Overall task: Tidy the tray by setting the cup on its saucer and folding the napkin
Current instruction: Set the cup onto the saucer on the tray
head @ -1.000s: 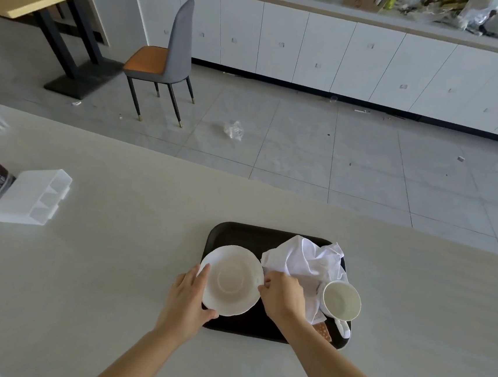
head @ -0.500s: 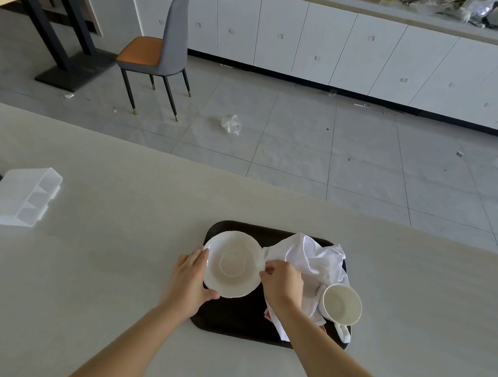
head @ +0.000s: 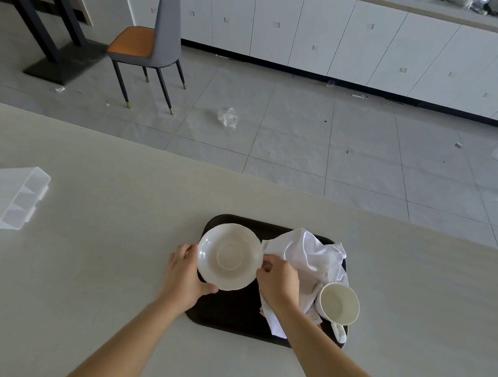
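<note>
A white saucer (head: 229,256) sits over the far left part of the dark tray (head: 229,314). My left hand (head: 186,276) grips its left rim, thumb under the near edge. My right hand (head: 278,284) pinches its right rim. A crumpled white napkin (head: 308,255) lies on the tray's right half, partly under my right hand. An empty white cup (head: 338,303) stands on the napkin at the tray's near right corner, its handle pointing toward me.
The tray rests on a pale counter (head: 97,265). A clear plastic divided box (head: 6,198) and a dark bottle beside it lie at the far left. Beyond the counter edge are a tiled floor, a grey chair (head: 152,42) and white cabinets.
Both hands have carried the saucer away from me, from the tray's near left to its far left. The napkin and cup have stayed put.
</note>
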Tool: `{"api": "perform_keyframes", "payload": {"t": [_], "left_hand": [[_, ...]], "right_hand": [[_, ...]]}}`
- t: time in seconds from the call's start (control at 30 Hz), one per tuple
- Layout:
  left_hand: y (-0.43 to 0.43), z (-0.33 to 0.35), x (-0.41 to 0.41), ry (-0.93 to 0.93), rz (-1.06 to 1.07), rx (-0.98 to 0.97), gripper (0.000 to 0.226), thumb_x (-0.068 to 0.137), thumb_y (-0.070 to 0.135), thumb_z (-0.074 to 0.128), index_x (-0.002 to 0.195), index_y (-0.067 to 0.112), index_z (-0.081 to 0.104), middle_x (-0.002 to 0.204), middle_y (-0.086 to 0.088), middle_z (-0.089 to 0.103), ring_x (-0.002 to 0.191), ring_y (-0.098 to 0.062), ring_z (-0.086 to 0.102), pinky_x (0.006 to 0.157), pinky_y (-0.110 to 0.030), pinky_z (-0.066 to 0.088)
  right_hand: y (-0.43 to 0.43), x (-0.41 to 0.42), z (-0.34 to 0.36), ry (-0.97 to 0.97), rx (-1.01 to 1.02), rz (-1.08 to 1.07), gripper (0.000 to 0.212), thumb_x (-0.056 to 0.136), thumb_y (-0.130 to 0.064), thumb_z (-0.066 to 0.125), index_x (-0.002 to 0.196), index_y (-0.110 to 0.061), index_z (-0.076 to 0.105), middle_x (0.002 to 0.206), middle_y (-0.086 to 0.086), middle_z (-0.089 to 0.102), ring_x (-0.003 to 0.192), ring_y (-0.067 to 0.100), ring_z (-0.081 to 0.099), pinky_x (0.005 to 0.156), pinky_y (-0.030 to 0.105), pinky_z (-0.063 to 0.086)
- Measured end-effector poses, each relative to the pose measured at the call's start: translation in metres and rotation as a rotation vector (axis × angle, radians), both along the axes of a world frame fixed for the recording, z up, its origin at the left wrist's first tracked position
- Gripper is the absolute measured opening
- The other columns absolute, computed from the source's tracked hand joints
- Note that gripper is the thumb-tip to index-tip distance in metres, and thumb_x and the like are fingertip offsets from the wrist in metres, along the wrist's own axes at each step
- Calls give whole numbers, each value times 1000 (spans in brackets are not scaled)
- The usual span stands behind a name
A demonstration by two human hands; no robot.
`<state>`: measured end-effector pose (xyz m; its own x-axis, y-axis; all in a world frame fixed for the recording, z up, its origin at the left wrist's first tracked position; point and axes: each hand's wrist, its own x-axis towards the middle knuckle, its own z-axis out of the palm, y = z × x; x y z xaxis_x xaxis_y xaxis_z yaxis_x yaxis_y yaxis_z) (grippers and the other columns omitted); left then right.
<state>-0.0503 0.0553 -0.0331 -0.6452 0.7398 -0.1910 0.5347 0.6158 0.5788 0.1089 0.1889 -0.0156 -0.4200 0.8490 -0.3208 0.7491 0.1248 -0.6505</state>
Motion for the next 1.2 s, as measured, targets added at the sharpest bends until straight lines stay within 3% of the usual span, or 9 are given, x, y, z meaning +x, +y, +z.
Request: {"api": "perform_keyframes", "payload": {"t": [0.17,0.37,0.63,0.87,0.97,1.1,1.2], "left_hand": [[2,0,-4,-14,-3,11,91,48,38,91,127,29,48,106,12,33,99,-10,31,85,-25,33],[11,1,-5,-11,7,15,89,48,38,92,126,28,50,105,10,34,100,-13,32,84,-25,33],[17,0,-5,4,45,11,90,49,41,91,127,29,48,103,7,33,98,-13,30,82,-26,34],[21,-2,-11,16,60,-38,90,57,47,87,133,29,44,101,2,39,96,-18,35,80,-29,37],[21,-4,-10,19,61,-57,94,61,48,85,140,31,37,99,-1,42,98,-22,38,84,-32,40],[22,-4,-10,11,68,-79,96,64,49,83,144,31,32,98,-2,42,97,-23,37,84,-33,40],[21,-4,-9,8,77,-71,96,65,48,83,144,31,32,97,-2,42,95,-21,35,83,-31,37]], "right_hand": [[0,-2,0,8,-26,-4,17,77,-1,51,72,-12,63,63,6,64,64,27,66,59,37,56],[1,-5,-3,60,-38,-33,13,77,3,48,66,-4,51,63,12,55,70,34,63,60,42,53],[-3,-2,-7,170,-62,-81,27,83,5,48,79,-13,68,75,2,69,77,25,65,71,39,56],[-5,2,-5,239,-89,-105,34,82,4,51,87,-22,72,81,-2,72,85,20,66,77,34,56],[-6,3,-6,245,-95,-97,37,83,3,50,87,-27,72,78,-3,71,82,18,65,74,31,55],[-6,2,-8,195,-59,-42,26,85,1,47,84,-18,65,76,4,67,76,25,61,62,31,49],[-4,3,-8,124,40,15,18,81,2,47,74,-12,54,71,-1,56,63,22,47,55,30,40]]}}
